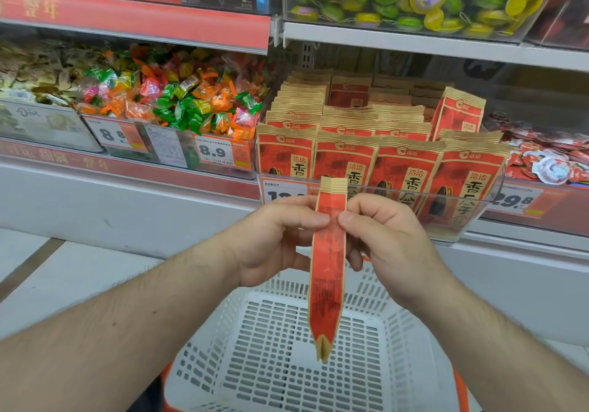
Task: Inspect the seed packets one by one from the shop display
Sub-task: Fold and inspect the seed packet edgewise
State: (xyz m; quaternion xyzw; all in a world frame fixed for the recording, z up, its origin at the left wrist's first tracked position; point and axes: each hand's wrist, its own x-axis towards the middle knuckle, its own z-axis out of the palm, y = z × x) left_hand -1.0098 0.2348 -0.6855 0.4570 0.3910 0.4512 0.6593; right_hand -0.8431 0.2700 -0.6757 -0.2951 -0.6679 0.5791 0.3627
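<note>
I hold one red and tan seed packet point(328, 271) upright and edge-on, so its narrow side faces me. My left hand point(274, 239) pinches its left face near the top and my right hand point(385, 233) pinches the right face, thumbs almost meeting. The packet hangs above a white basket point(280, 348). Behind it, several rows of matching seed packets point(376, 144) stand in a clear display bin point(471, 220) on the shelf.
A bin of bright wrapped candies point(178, 99) sits to the left of the packets, with price tags 8.8 and 8.9. Red-wrapped sweets point(548, 156) fill the bin on the right. An upper shelf point(398, 35) carries green and yellow sweets. Pale floor lies at lower left.
</note>
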